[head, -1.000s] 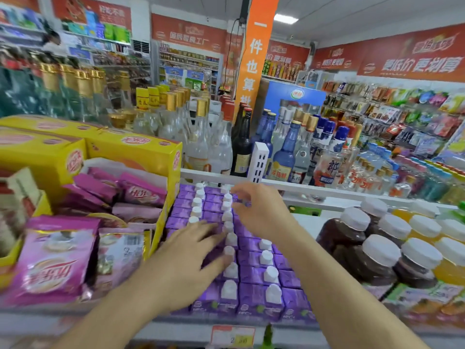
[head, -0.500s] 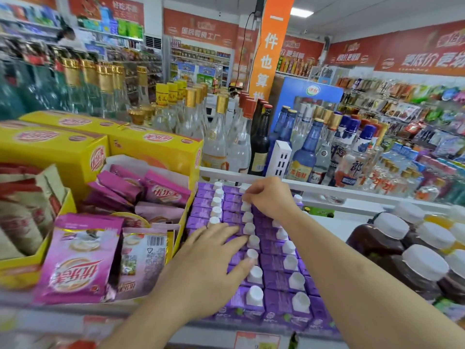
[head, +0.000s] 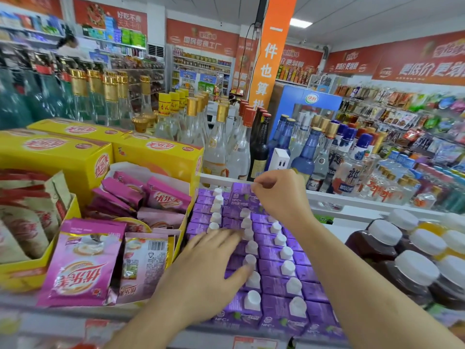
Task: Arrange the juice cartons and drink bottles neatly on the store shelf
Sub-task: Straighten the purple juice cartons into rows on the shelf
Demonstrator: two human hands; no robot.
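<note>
Right hand [head: 279,197] pinches the top of a raised purple carton [head: 241,197] at the back of the shelf [head: 352,217]; left hand [head: 208,270], fingers [head: 226,235] flat, rests across the carton rows [head: 279,270].

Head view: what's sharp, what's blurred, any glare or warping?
Head view: purple juice cartons and right hand fairly sharp; left hand fingertips motion-blurred; shelf edge smeared; wide-angle bends the edges; ceiling light blown out.

Juice cartons [head: 276,270] stand between sachet boxes [head: 156,157] at left and, seemingly, capped bottles [head: 392,243] at right.
</note>
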